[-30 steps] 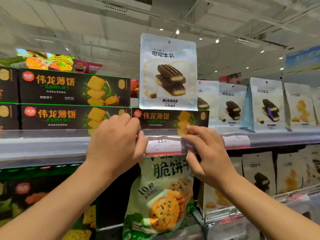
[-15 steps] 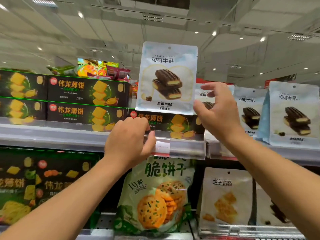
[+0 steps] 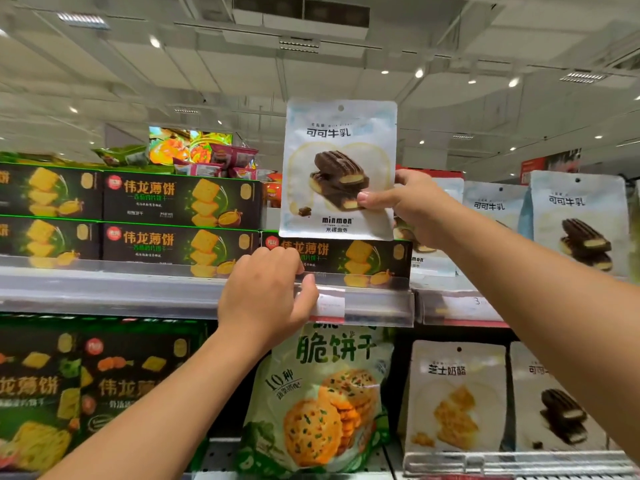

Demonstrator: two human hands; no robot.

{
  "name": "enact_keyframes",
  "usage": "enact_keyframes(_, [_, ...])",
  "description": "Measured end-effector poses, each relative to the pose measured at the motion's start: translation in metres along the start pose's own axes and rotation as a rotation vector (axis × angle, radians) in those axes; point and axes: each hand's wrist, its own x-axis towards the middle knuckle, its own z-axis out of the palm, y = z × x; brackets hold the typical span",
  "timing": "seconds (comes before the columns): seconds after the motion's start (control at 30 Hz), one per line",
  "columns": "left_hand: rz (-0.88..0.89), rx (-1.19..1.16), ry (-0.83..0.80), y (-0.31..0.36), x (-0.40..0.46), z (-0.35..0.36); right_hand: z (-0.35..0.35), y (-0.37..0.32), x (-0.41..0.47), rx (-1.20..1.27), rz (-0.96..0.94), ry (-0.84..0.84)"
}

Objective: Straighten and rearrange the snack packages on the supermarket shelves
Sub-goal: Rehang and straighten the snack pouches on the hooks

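A white cocoa-milk cookie pouch (image 3: 337, 157) stands upright on top of a dark green cracker box (image 3: 360, 256) on the upper shelf. My right hand (image 3: 412, 206) pinches the pouch's right edge, thumb on its front. My left hand (image 3: 265, 296) grips the clear front rail of the upper shelf (image 3: 374, 299) beside a price tag (image 3: 330, 306), fingers curled over its top edge. More of the same white pouches (image 3: 576, 220) stand to the right on that shelf.
Stacked green cracker boxes (image 3: 180, 216) fill the upper shelf's left side. Below hang a green crisp-biscuit bag (image 3: 322, 403), a cheese pouch (image 3: 455, 396) and another cocoa pouch (image 3: 557, 400); green boxes (image 3: 86, 386) sit lower left. Loose snack bags (image 3: 225, 161) lie on top of the boxes.
My right hand left the shelf rail, rose to the right of the white pouch and now pinches its right edge. My left hand stayed on the rail. The view tilted upward.
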Motion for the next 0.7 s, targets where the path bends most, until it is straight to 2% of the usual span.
enact_keyframes(0.13, [0.029,-0.004,-0.007,-0.003,0.000,0.002,-0.034,-0.008,-0.010,-0.053,-0.049,0.094])
enact_keyframes(0.37, [0.059,0.010,-0.053,0.003,0.008,0.001,-0.142,-0.014,-0.045,-0.108,-0.061,0.305])
enact_keyframes(0.57, [0.310,-0.066,-0.064,0.089,0.026,0.017,-0.159,0.024,-0.048,-0.146,-0.006,0.295])
enact_keyframes(0.7, [0.294,-0.040,-0.090,0.135,0.030,0.044,-0.155,0.054,-0.041,-0.217,-0.024,0.208])
